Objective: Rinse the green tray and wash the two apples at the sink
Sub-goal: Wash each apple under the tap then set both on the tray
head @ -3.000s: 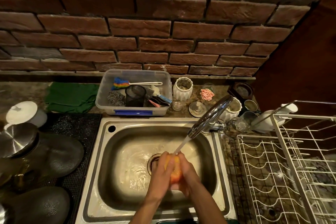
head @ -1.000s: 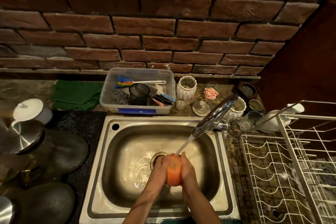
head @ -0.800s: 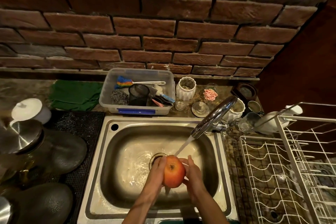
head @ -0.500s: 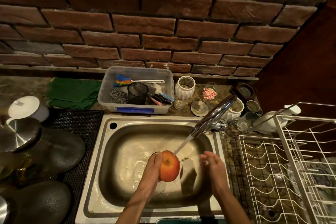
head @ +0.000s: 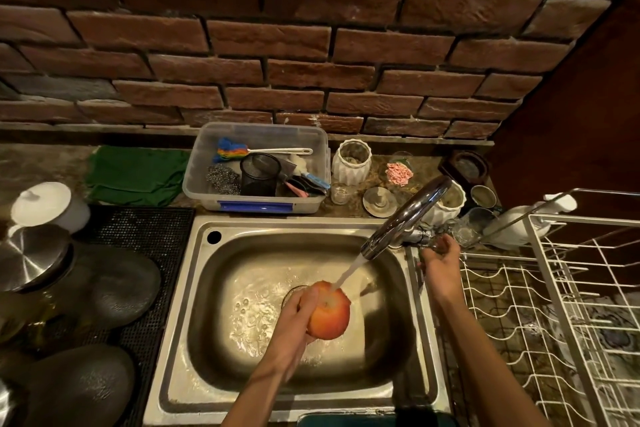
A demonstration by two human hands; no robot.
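Head view. The apple (head: 329, 314) is showing red-orange skin shading to yellow near the top, wet and glossy, stem end tilted up toward the camera. It is sitting in the left hand (head: 294, 319), above the basin of the sink (head: 194, 322), near the drain. The left hand's fingers are wrapping around the apple's left and under side, gripping it firmly. Water (head: 349, 270) is running in a slanted stream from the faucet (head: 405, 218) and landing on the apple's top. Water is pooling and rippling on the basin floor left of the fruit.

The right hand (head: 440, 263) is reaching over the sink's right rim, beside the faucet base. Its fingers are curling loosely and holding nothing visible; whether they are touching the tap fitting I cannot tell.

A dark green edge, possibly the tray (head: 346, 421), is showing at the bottom of the frame, mostly cut off. Only one apple is in view.

Behind the sink, a clear plastic bin (head: 207, 163) of brushes and scourers is standing on the surface. A white wire dish rack (head: 554, 305) is standing to the right.

Change from half a second ago: the right hand was hovering open just right of the apple, over the basin; it is now well apart from the fruit, at the faucet base. The left hand is still holding the apple under the stream.
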